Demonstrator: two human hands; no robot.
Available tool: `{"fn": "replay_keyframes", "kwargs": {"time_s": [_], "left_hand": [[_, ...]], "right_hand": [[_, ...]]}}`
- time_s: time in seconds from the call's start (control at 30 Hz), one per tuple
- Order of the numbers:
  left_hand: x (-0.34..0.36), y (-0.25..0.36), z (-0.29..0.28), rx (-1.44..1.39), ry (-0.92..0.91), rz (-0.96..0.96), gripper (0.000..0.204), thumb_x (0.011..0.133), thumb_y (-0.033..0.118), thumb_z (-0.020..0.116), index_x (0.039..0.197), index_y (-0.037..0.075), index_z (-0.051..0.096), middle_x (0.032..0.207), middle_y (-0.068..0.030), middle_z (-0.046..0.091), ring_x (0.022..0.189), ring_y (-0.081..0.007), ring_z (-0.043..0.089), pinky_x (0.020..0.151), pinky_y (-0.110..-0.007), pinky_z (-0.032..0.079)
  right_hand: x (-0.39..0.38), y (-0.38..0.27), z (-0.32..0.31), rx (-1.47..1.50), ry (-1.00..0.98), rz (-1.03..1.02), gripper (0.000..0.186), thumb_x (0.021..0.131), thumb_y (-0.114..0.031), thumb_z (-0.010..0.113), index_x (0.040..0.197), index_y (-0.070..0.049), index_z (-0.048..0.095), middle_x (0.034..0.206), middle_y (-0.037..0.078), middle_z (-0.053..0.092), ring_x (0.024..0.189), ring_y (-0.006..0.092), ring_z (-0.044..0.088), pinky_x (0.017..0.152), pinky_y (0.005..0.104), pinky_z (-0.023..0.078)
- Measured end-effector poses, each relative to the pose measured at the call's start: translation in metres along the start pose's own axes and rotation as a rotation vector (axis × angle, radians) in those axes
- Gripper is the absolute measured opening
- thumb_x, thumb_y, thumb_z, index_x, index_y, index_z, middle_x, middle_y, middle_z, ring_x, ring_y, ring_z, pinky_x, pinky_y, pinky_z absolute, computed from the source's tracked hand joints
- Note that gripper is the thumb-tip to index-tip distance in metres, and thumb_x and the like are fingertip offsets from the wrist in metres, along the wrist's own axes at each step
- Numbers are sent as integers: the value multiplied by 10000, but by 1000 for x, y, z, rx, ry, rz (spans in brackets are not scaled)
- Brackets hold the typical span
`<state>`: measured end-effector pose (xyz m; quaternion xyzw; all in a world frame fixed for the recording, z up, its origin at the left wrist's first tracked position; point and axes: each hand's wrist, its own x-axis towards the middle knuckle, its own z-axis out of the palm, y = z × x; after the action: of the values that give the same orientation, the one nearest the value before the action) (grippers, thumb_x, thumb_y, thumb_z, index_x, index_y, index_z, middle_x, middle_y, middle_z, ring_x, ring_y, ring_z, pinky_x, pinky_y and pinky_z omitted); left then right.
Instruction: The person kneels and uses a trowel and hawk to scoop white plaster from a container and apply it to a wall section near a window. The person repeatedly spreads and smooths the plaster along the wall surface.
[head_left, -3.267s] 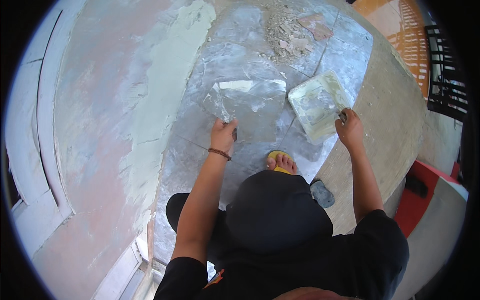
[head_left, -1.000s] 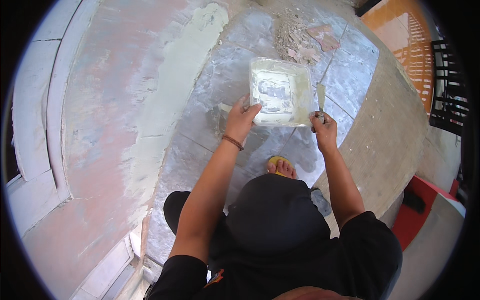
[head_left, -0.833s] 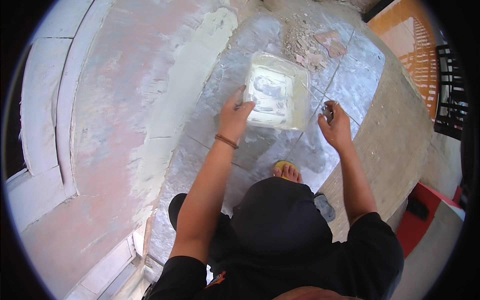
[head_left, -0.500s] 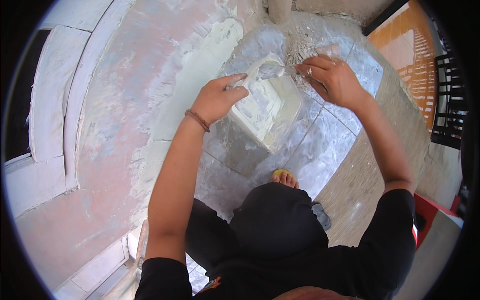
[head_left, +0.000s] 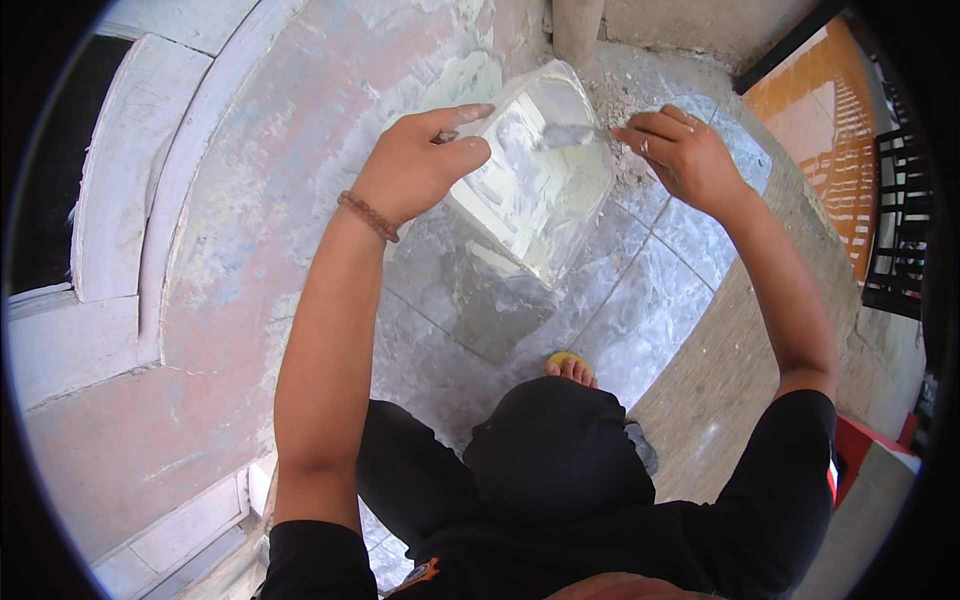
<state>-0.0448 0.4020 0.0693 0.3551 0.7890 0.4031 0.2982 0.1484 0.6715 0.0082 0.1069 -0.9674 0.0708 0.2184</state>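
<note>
In the head view, the left hand (head_left: 425, 165) is clasping the tilted tub (head_left: 577, 195) by its left rim, above the floor (head_left: 625, 285). The right hand (head_left: 680, 155) is pinching a scraper (head_left: 568, 136), its blurred blade being over the paste (head_left: 508, 190). On the left, a pale coat (head_left: 462, 82) is covering part of the wall (head_left: 230, 260); pinkish patches are showing, so the work seems partly done.

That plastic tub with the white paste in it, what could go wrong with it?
The left hand grips the plastic tub at one side while it is tilted, so it might slip. The putty knife in the right hand, blurred across the tub, could flick white paste onto the floor tiles. And if the tub dropped, gritty rubble lying close by might get into the paste.
</note>
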Motion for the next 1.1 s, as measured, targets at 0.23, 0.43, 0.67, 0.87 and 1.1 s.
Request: {"fn": "replay_keyframes", "kwargs": {"time_s": [0.23, 0.43, 0.67, 0.87, 1.1], "left_hand": [[4, 24, -8, 146, -23, -10, 514, 807, 283, 667, 1276, 75, 661, 934, -130, 703, 837, -177, 633, 809, -304, 507], [2, 29, -15, 107, -14, 94, 500, 803, 283, 667, 1266, 94, 674, 877, -96, 662, 811, -164, 586, 798, -306, 492], [-2, 28, -11, 65, 63, 71, 485, 807, 262, 666, 1257, 82, 676, 815, -65, 640, 770, -143, 563, 751, -295, 481], [-7, 29, -17, -47, 163, 113, 474, 818, 172, 652, 1277, 50, 655, 815, -44, 651, 778, -104, 571, 736, -260, 475], [-13, 25, -16, -211, 207, 111, 504, 844, 99, 629, 1331, -23, 583, 938, -71, 677, 852, -101, 598, 787, -245, 481]], "right_hand": [[34, 10, -44, -76, 168, -151, 336, 758, -17, 714, 1085, -90, 716, 1055, 49, 672, 895, 255, 639, 749, 359, 551], [46, 12, -55, -189, 104, -169, 345, 759, -27, 717, 1097, -94, 715, 1053, 46, 670, 896, 246, 636, 753, 358, 551], [40, 4, -51, -147, 169, -32, 358, 764, -19, 712, 1114, -88, 708, 1042, 55, 665, 906, 253, 632, 748, 370, 545], [18, -8, -24, -116, 101, 35, 347, 762, -9, 703, 1103, -73, 711, 1039, 64, 669, 871, 256, 631, 727, 364, 542], [4, -40, -26, 64, 182, 265, 255, 781, -1, 704, 1033, -38, 719, 984, 102, 683, 803, 286, 649, 720, 370, 543]]}}
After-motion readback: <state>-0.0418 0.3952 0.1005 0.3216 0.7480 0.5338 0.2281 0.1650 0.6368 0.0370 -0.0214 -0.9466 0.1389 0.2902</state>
